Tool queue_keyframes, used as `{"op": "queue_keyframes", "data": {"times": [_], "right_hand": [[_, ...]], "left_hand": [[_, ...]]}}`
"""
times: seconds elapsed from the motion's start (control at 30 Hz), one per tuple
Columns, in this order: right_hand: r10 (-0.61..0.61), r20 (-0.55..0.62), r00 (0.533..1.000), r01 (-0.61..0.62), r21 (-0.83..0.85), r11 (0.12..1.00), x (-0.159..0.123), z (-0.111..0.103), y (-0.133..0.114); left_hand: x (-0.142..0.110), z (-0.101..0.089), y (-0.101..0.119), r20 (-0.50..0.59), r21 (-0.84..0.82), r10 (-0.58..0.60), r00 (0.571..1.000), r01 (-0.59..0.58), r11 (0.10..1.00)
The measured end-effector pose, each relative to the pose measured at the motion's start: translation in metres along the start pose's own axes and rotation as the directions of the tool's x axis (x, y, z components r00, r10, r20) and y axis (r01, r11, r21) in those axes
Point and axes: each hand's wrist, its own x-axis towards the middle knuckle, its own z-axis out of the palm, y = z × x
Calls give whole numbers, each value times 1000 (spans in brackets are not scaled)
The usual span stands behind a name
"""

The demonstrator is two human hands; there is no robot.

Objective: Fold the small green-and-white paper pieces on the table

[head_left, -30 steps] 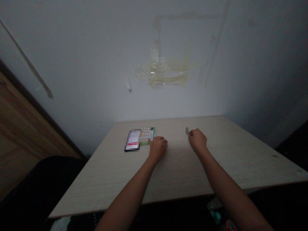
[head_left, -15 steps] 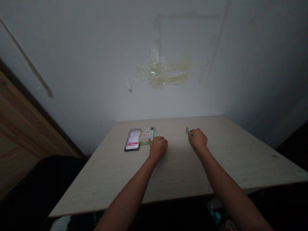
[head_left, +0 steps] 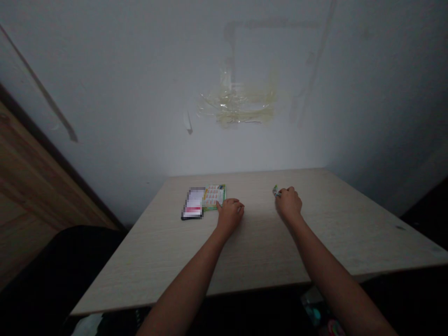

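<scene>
- The small patterned piece [head_left: 275, 190], green and whitish, is at the fingertips of the right hand [head_left: 289, 205], above the far part of the bench; whether it touches the surface I cannot tell.
- The right hand is narrow, thumb and fingers pinched on the near end of that piece, the other end poking out ahead.
- The left hand [head_left: 231, 214] is half open, palm down, its fingers loosely bent and the thumb spread off to the side; what lies beneath the palm is hidden.
- That thumb is at the near right corner of the printed card [head_left: 213, 195], which lies flat, with rows of small pictures and green edges.
- Against the card's left side lies the dark-edged flat item [head_left: 193, 203], its face pixelated and unreadable.
- All this is on the pale wood-grain bench [head_left: 266, 252], the hands well apart, with bare surface between them.
- A dark mark [head_left: 401, 227] shows near the bench's right edge.
- Behind rises the grey-white wall [head_left: 133, 102], with wrinkled clear tape [head_left: 245, 109] across its middle.
- At left is the brown wooden panel [head_left: 24, 186].
- Below the bench's front edge, teal [head_left: 316, 314] and pink [head_left: 335, 327] objects show dimly.
</scene>
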Motion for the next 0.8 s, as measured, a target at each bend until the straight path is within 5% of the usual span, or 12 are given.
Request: {"op": "queue_keyframes", "data": {"times": [0.13,0.8], "right_hand": [[15,60,998,-15,-6,1000,2,0,0],[-42,-13,999,43,61,997,4,6,4]], "left_hand": [[0,0,-1,-1,5,5,1000,-5,1000],[0,0,0,9,21,-3,1000,2,1000]]}}
